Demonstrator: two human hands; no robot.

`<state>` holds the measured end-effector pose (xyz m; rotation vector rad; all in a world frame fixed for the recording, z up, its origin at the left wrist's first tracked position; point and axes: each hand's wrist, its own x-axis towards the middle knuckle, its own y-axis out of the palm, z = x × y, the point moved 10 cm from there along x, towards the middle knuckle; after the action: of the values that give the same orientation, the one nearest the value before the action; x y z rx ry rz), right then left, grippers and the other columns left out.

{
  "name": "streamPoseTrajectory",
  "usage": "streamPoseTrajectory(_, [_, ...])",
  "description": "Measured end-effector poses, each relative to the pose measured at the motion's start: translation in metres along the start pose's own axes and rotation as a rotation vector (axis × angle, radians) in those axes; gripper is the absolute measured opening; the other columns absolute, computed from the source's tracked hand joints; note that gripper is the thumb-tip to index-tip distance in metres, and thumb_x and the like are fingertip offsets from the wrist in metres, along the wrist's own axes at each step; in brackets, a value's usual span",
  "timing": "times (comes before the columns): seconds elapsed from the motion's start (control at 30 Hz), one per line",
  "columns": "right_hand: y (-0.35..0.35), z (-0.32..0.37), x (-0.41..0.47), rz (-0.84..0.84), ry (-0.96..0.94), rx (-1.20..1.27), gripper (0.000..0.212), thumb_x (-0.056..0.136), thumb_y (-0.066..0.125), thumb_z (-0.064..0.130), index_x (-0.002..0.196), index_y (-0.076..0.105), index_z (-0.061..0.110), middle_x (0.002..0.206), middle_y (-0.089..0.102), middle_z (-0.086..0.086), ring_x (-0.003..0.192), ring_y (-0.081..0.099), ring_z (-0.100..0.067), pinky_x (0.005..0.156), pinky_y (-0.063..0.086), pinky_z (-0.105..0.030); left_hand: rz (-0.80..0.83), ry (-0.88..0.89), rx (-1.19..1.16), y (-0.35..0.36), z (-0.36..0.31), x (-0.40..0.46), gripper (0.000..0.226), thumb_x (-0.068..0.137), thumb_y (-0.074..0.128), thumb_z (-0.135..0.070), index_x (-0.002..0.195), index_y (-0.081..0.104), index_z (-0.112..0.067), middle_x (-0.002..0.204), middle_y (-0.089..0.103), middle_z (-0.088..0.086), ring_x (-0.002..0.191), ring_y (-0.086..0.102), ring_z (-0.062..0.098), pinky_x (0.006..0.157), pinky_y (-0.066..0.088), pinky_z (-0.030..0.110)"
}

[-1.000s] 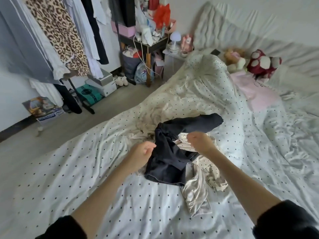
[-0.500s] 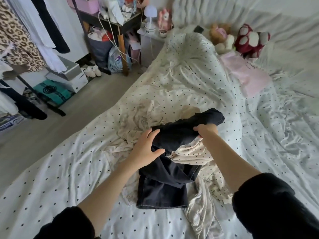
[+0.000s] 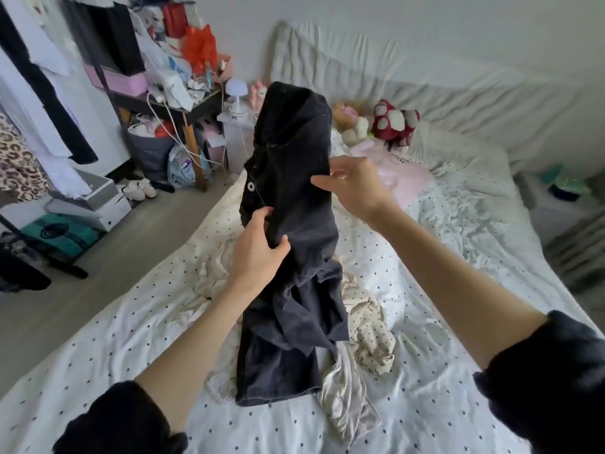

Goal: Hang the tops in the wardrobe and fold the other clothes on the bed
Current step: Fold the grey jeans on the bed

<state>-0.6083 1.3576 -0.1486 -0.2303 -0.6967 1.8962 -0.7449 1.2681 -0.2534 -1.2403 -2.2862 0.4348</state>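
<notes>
A bed (image 3: 124, 326) with a white polka-dot cover fills most of the view. Dark jeans (image 3: 291, 224) are held up above it, their legs trailing down onto crumpled pale clothes (image 3: 366, 319). The left hand (image 3: 258, 253) has its grip clamped on the denim near the waistband. The right hand (image 3: 357, 185) touches the jeans' right edge, fingers loosely apart.

Black sleeves (image 3: 553, 371) pushed up, bare forearms (image 3: 435, 267)
</notes>
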Motion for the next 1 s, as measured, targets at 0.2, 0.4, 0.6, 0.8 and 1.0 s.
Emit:
streamPoseTrajectory(0.2, [-0.088, 0.015, -0.08, -0.105, -0.02, 0.241, 0.022, 0.087, 0.06, 0.0, 0.073, 0.071, 0.013, 0.086, 0.071, -0.011, 0.067, 0.057, -0.002, 0.069, 0.054, -0.022, 0.086, 0.199, -0.032, -0.008, -0.094, -0.042, 0.054, 0.082, 0.068, -0.031, 0.131, 0.045, -0.023, 0.119, 0.056, -0.003, 0.11, 0.051, 0.012, 0.092, 0.042, 0.027])
streamPoseTrajectory(0.4, [-0.14, -0.03, -0.191, 0.002, -0.021, 0.217, 0.028, 0.085, 0.06, -0.004, 0.098, 0.07, 0.018, 0.096, 0.071, 0.01, 0.088, 0.064, 0.005, 0.08, 0.047, -0.009, 0.163, 0.097, -0.005, 0.006, -0.128, -0.096, 0.083, 0.083, 0.067, -0.038, 0.148, 0.018, -0.025, 0.152, 0.02, 0.004, 0.14, 0.019, 0.017, 0.113, 0.022, 0.037])
streamPoseTrajectory(0.6, [-0.177, -0.092, -0.299, 0.205, -0.039, 0.078, 0.033, 0.081, 0.065, -0.006, 0.086, 0.072, 0.026, 0.087, 0.071, 0.021, 0.09, 0.062, 0.006, 0.083, 0.043, -0.011, 0.415, 0.185, 0.255, 0.071, -0.173, -0.169, 0.122, 0.071, 0.08, -0.036, 0.138, -0.02, -0.052, 0.156, -0.018, -0.008, 0.144, -0.015, 0.015, 0.117, 0.002, 0.047])
streamPoseTrajectory(0.8, [-0.224, -0.158, -0.359, 0.228, 0.001, 0.014, 0.032, 0.078, 0.065, -0.011, 0.096, 0.072, 0.015, 0.096, 0.072, 0.012, 0.083, 0.062, 0.007, 0.079, 0.043, -0.009, 0.357, 0.074, 0.04, 0.124, -0.219, -0.241, 0.044, 0.08, 0.073, -0.027, 0.118, 0.054, -0.017, 0.107, 0.061, -0.005, 0.099, 0.058, 0.013, 0.079, 0.044, 0.02])
streamPoseTrajectory(1.0, [-0.27, -0.239, -0.402, -0.032, 0.456, 0.136, 0.029, 0.094, 0.054, 0.026, 0.105, 0.067, 0.002, 0.106, 0.069, -0.018, 0.082, 0.066, -0.027, 0.059, 0.052, -0.02, 0.45, 0.307, 0.555, 0.182, -0.277, -0.321, 0.04, 0.086, 0.064, -0.037, 0.069, 0.032, -0.02, 0.063, 0.043, -0.006, 0.068, 0.05, 0.021, 0.057, 0.031, 0.032])
